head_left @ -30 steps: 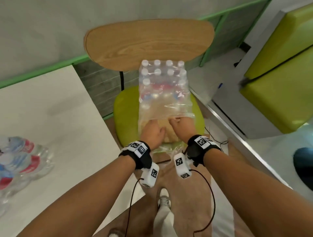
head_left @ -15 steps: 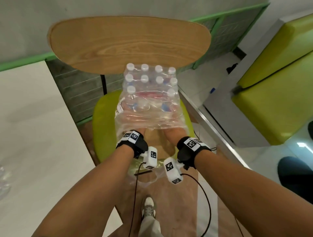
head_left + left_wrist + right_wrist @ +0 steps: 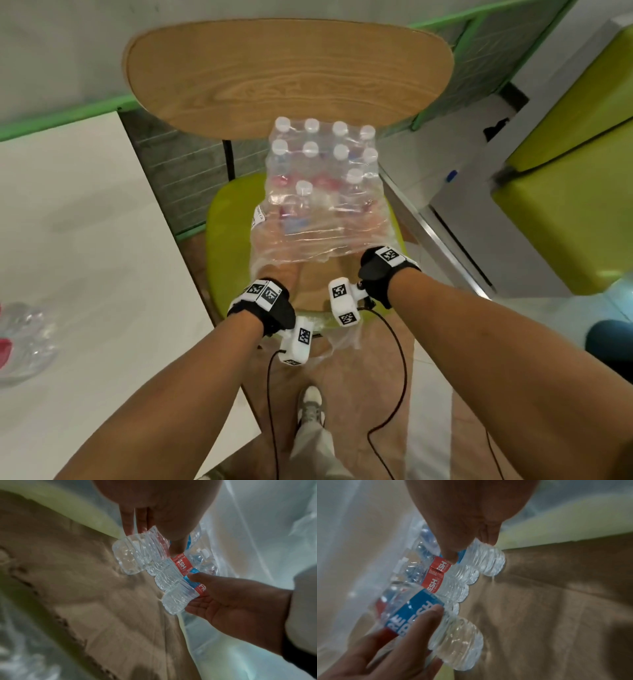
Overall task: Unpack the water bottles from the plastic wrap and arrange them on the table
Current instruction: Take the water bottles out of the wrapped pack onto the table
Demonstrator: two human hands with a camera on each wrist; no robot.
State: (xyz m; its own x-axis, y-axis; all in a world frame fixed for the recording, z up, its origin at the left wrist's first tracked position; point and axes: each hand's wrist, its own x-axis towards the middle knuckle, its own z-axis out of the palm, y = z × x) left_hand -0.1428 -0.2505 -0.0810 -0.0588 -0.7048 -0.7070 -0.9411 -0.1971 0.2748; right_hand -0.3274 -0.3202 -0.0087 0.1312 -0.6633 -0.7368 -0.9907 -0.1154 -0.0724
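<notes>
A pack of water bottles (image 3: 322,171) in clear plastic wrap (image 3: 318,240) stands on a chair seat, with the wrap's near end open. Both hands are inside the wrap, blurred by it in the head view. My left hand (image 3: 152,540) grips the base end of one bottle (image 3: 135,555) in the near row, thumb on its red label. My right hand (image 3: 471,549) grips another bottle (image 3: 488,561) at the row's other end. Each wrist view also shows the opposite hand: the right hand (image 3: 231,601) and the left hand (image 3: 393,642), whose fingers lie round a blue-labelled bottle (image 3: 453,635).
The pack sits on a brown cardboard tray (image 3: 315,281) on the green chair seat (image 3: 226,240), below a wooden backrest (image 3: 291,68). A white table (image 3: 85,240) lies to the left with unpacked bottles (image 3: 20,339) at its edge. Green benches (image 3: 565,205) stand to the right.
Both hands have gone deeper under the wrap, from its opening to wrist depth. They now hold near-row bottles, and a cap in that row has shifted.
</notes>
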